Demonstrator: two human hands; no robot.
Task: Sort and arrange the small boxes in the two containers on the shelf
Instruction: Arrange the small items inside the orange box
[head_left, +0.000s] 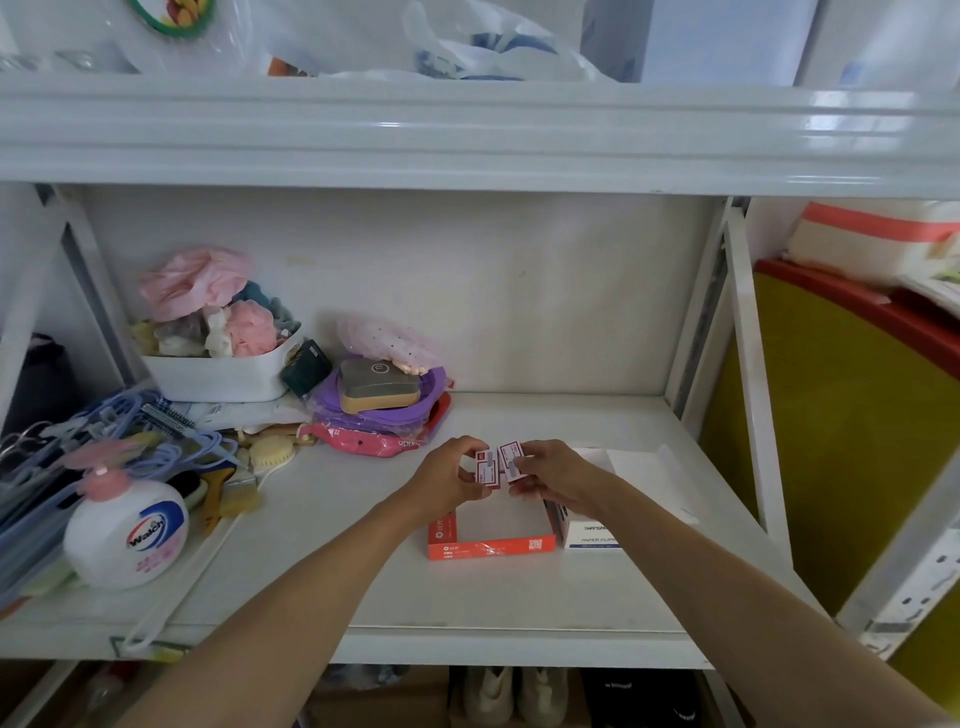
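An open orange carton (488, 548) lies on the white shelf (519, 592), its inside bare and white. Right beside it stands a white paper-clip box (589, 535) with its lid (644, 467) open behind. Above the orange carton's far edge, my left hand (452, 475) pinches a small red-and-white box (485, 470). My right hand (556, 475) grips another small red-and-white box (511, 457). The two small boxes are side by side and nearly touching. The contents of the paper-clip box are hidden by my right wrist.
The shelf's left half holds a white basket of cloth items (218, 364), a purple and pink pile (384, 410), brushes (234, 493), hangers (130, 431) and a hand-soap bottle (124, 530). A white upright post (748, 364) bounds the right side, with a yellow panel (841, 441) beyond.
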